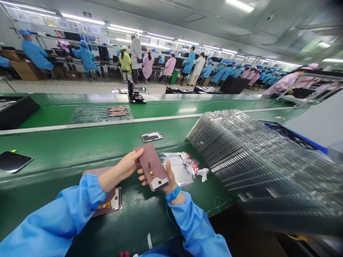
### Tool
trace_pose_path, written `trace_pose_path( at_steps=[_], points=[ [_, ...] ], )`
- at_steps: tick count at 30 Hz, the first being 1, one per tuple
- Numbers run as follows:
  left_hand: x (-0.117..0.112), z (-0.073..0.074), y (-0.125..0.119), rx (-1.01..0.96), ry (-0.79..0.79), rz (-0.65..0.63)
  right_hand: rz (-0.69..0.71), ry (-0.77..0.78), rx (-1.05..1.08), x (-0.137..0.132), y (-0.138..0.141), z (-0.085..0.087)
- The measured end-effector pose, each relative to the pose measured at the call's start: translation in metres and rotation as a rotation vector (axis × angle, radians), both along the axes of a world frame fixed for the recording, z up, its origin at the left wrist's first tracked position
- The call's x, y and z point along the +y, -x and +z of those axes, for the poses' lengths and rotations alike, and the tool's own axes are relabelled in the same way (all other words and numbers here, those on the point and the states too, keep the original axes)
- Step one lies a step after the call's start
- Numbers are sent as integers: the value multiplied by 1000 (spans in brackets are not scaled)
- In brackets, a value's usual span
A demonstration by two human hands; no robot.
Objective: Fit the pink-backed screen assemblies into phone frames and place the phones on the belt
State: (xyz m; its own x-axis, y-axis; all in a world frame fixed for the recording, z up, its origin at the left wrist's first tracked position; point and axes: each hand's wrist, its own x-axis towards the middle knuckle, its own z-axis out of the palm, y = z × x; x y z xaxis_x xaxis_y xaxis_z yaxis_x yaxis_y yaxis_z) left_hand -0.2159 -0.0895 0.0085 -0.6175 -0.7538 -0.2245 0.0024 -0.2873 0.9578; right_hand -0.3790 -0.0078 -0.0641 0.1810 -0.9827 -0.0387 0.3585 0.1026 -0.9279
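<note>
A phone screen panel [152, 162] with a mauve back, an orange flex cable and a white lower end is held tilted above the green bench. My left hand [130, 165] pinches its upper left corner, thumb on top. My right hand [169, 178] cradles the lower part, with the thumb along the right edge and fingers showing past the left side. Another mauve screen panel [116, 200] lies on the bench, partly hidden under my left forearm. A blue wrist strap [173, 193] with a cord circles my right wrist.
Beyond my hands lies a phone frame [151, 136]. Clear plastic trays [241, 150] stand stacked at right, near a plastic bag [179, 169] and red-and-white scraps [191, 162]. A dark phone [15, 161] lies at left. A tray [91, 114] with panels sits on the conveyor; people work behind.
</note>
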Motion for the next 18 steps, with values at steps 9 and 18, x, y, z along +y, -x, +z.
trace_pose_path(
  at_steps=[9,18],
  points=[
    [-131,-51,60,-543,586,55,-32,-62,-665,-10,27,-8],
    [-169,-72,34,-805,906,130,-50,-128,-711,-14,24,-9]
  ],
)
